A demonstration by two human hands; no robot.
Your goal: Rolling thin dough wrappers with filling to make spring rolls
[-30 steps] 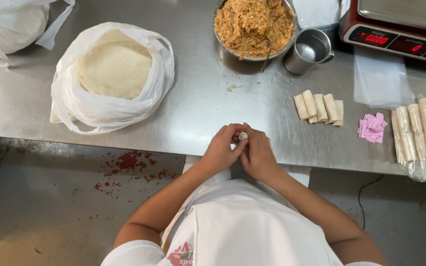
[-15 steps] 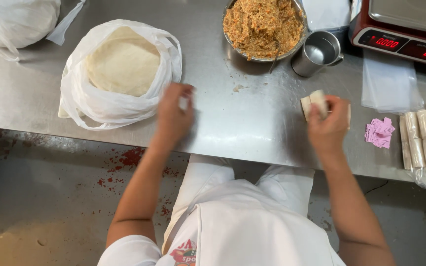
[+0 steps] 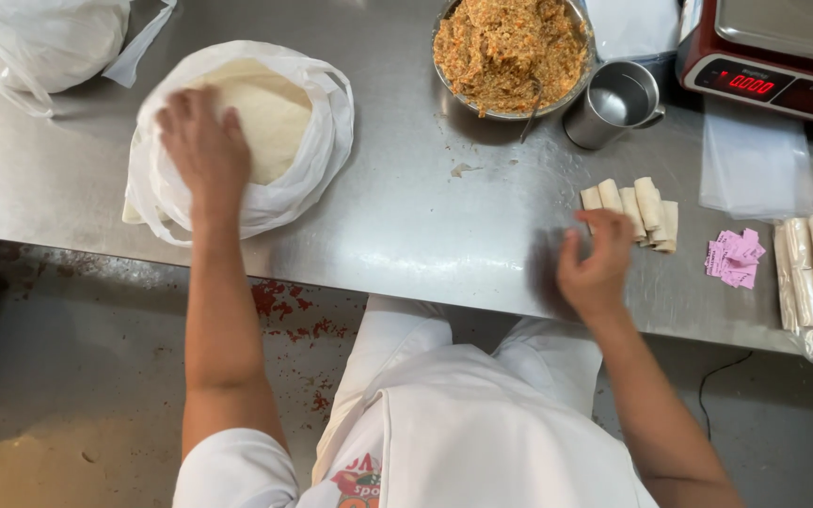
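Two hands apart over steel table (image 3: pixel 406 216). Left hand (image 3: pixel 204 146) flat, fingers spread, pressing on round wrapper stack (image 3: pixel 270 118) inside white plastic bag (image 3: pixel 322 150), gripping nothing clearly. Right hand (image 3: pixel 595 268) loosely curled, empty, blurred, just below-left of finished rolls (image 3: pixel 632 207). Rolls' long axes point away from person. Filling bowl (image 3: pixel 510 47) up-right of bag.

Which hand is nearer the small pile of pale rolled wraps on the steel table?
Right. The right hand hovers just below-left of the pale rolled wraps, empty. The left hand is far off, on the round wrappers in the white plastic bag.
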